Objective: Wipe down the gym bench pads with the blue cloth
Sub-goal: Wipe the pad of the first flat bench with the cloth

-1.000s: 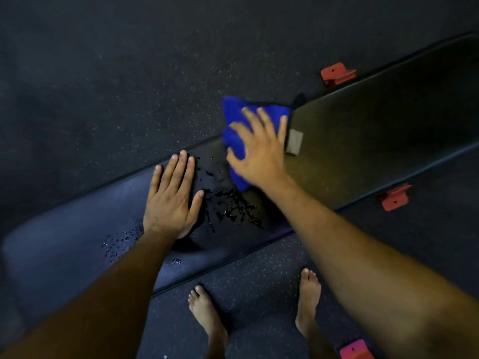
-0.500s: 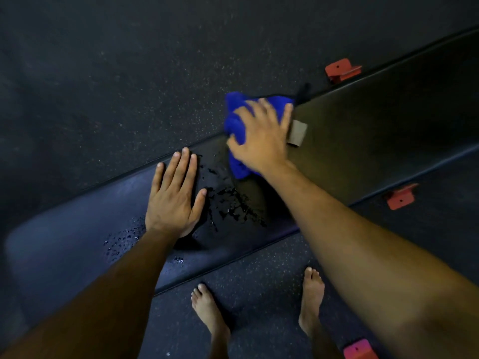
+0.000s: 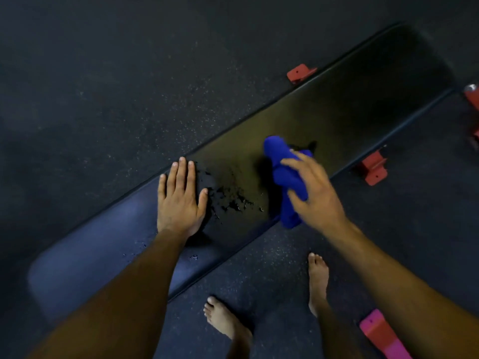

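The long black bench pad (image 3: 337, 120) runs diagonally from lower left to upper right. My left hand (image 3: 180, 198) lies flat on it with straight fingers. Just right of that hand the pad carries a patch of water droplets (image 3: 230, 198). My right hand (image 3: 318, 195) holds the bunched blue cloth (image 3: 282, 174) between thumb and fingers, over the pad's near half; the cloth's lower end reaches the near edge.
Red metal bench feet sit on the dark speckled rubber floor: one (image 3: 300, 72) beyond the pad, one (image 3: 374, 168) on the near side, another (image 3: 381, 332) at bottom right. My bare feet (image 3: 225, 320) stand close to the pad's near edge.
My right hand has drawn the blue cloth from the pad's far edge back toward the near edge. My left hand has stayed flat on the pad.
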Available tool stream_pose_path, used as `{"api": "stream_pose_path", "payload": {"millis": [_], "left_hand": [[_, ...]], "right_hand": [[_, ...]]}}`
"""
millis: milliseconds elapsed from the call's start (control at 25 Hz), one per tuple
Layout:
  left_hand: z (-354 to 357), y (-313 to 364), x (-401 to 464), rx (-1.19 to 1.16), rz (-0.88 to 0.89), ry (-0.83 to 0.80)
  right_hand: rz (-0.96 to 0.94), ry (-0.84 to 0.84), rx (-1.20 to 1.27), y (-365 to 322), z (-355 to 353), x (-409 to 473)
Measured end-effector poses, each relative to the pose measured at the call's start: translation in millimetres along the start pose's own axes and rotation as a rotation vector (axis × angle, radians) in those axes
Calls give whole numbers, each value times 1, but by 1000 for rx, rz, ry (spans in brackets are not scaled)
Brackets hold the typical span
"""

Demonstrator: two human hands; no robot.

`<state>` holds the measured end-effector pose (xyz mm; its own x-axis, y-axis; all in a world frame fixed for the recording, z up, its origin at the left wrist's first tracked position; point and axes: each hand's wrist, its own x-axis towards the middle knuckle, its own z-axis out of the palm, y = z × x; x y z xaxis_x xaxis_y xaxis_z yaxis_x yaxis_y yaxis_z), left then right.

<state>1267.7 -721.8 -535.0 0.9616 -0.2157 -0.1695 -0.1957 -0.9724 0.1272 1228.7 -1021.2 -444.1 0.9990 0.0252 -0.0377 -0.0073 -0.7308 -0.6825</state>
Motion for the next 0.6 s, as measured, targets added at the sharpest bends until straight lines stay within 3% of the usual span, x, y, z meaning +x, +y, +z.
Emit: {"api": "stream_pose_path", "payload": {"millis": [120, 240, 440, 600], "left_hand": [[-14, -10, 9, 30, 61, -55], [-18, -27, 18, 49, 182, -72], [-6, -31, 20, 46, 211, -21], [-7, -31, 23, 43, 211, -27]], "right_hand": [[219, 148, -130, 24, -17, 5], [406, 9, -281, 47, 13, 16], [425, 226, -458, 57, 56, 23], [423, 274, -420, 2, 97, 7]]}}
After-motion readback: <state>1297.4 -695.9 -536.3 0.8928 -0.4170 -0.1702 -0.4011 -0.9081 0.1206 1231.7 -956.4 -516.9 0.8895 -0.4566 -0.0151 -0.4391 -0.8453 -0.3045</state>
